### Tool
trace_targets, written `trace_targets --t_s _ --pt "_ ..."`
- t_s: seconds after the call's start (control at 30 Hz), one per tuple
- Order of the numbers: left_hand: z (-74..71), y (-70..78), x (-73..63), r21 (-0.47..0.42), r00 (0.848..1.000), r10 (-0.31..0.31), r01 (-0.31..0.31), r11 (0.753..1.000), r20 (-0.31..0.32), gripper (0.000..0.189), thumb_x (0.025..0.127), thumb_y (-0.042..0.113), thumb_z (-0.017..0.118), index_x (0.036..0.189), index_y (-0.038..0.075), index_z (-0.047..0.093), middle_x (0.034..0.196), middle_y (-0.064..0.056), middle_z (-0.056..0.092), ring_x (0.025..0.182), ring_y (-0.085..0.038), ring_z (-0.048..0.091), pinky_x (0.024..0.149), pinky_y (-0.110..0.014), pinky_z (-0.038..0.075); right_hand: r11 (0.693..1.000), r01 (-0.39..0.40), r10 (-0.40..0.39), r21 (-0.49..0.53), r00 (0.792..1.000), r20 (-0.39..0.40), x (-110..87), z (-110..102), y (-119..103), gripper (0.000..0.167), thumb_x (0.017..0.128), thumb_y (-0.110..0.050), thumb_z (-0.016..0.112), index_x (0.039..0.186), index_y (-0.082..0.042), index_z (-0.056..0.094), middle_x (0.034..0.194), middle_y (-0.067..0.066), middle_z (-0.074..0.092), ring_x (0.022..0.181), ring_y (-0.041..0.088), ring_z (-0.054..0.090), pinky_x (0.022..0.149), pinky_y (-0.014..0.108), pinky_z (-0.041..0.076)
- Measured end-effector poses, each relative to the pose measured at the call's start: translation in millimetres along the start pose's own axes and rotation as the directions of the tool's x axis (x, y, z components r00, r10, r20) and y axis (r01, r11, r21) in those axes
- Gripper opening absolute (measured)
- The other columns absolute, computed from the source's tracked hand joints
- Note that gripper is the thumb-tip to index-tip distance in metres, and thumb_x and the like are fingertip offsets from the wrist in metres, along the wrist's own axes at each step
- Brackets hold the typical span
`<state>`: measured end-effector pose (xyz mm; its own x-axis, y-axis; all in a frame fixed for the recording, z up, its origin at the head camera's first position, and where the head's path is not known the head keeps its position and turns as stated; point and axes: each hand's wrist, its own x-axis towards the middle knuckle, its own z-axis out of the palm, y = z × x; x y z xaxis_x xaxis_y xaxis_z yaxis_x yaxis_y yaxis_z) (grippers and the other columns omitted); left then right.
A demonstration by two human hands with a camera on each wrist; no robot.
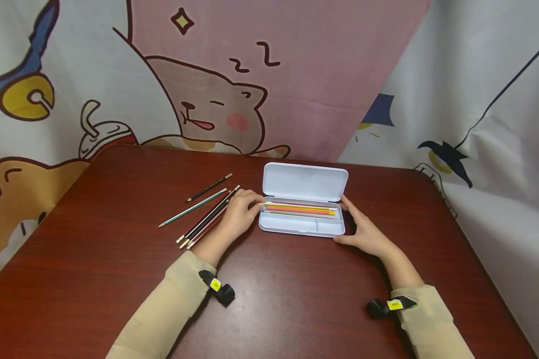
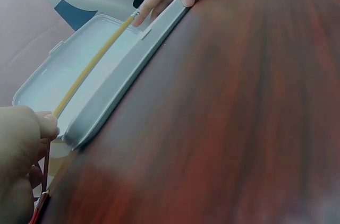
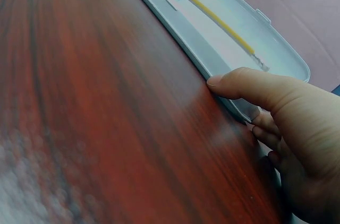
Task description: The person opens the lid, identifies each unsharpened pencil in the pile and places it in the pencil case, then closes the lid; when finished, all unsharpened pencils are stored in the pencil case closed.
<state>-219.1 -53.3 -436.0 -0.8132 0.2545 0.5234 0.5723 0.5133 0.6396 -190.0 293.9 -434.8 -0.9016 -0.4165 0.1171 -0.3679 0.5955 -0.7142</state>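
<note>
The white pencil case [image 1: 287,227] lies on the table with its lid [image 1: 305,180] raised at the back. Several pencils [image 1: 298,215] lie lengthwise in its rear compartment. At the case's left end my left hand [image 1: 241,212] pinches a yellow pencil [image 2: 94,63] by one end. That pencil slants above the case in both wrist views, its silver band and eraser end towards the right. My right hand [image 1: 369,235] spans the case's right end and holds it, thumb [image 3: 239,83] on the front edge and fingers at the back corner.
Beside my left hand lies a bundle of dark and red pencils [image 1: 202,224], partly under the hand. Left of it are a teal pencil [image 1: 192,208] and a short black pencil [image 1: 209,188]. A printed curtain [image 1: 314,89] hangs behind the table's far edge.
</note>
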Motion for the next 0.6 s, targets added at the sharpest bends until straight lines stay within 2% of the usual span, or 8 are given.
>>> trace_targets --t_s 0.07,0.17,0.3,0.37,0.6 --pt "2.3 0.1 1.6 0.003 1.0 -0.007 0.007 1.0 0.009 0.008 0.082 -0.001 0.071 0.09 0.001 0.072 0.089 -0.007 0.068 0.09 -0.025 0.056 0.079 -0.04 0.043 1.0 -0.007 0.007 0.001 1.0 0.006 -1.0 -2 -13 0.109 0.072 -0.007 0.082 0.153 -0.003 0.009 0.141 0.027 0.036 0.131 0.041 0.027 0.106 0.057 0.016" --pt "4.5 0.7 3.8 0.006 0.999 -0.021 0.021 1.0 0.024 0.008 0.083 0.0 0.072 0.09 0.001 0.073 0.09 -0.007 0.068 0.089 -0.025 0.056 0.078 -0.04 0.043 1.0 -0.009 0.009 0.003 1.0 0.005 -0.5 -2 -14 0.109 0.072 -0.006 0.083 0.152 -0.002 0.009 0.141 0.027 0.036 0.131 0.041 0.027 0.106 0.058 0.015" --pt "6.2 1.9 6.4 0.006 0.999 -0.02 0.02 1.0 0.035 0.007 0.082 0.0 0.073 0.089 0.001 0.073 0.089 -0.007 0.068 0.088 -0.025 0.056 0.078 -0.039 0.043 1.0 -0.016 0.016 -0.01 1.0 0.0 1.5 1 4 0.112 0.071 -0.012 0.085 0.154 -0.011 0.009 0.143 0.021 0.037 0.133 0.035 0.027 0.106 0.057 0.016" --pt "7.5 2.2 7.4 0.008 0.999 -0.014 0.014 1.0 0.046 0.007 0.082 0.0 0.072 0.089 0.001 0.073 0.088 -0.007 0.068 0.087 -0.024 0.055 0.078 -0.038 0.043 1.0 -0.019 0.019 -0.014 1.0 -0.002 1.2 1 2 0.112 0.071 -0.011 0.084 0.154 -0.01 0.009 0.143 0.022 0.037 0.133 0.034 0.027 0.106 0.056 0.016" --pt "10.5 2.8 9.3 0.028 0.995 0.004 -0.007 1.0 0.098 0.007 0.082 0.0 0.073 0.089 0.001 0.074 0.086 -0.006 0.068 0.086 -0.023 0.054 0.078 -0.035 0.044 1.0 -0.016 0.016 -0.004 1.0 0.003 -2.2 -3 -33 0.104 0.071 0.0 0.08 0.149 0.006 0.012 0.139 0.033 0.036 0.13 0.044 0.027 0.105 0.059 0.015"
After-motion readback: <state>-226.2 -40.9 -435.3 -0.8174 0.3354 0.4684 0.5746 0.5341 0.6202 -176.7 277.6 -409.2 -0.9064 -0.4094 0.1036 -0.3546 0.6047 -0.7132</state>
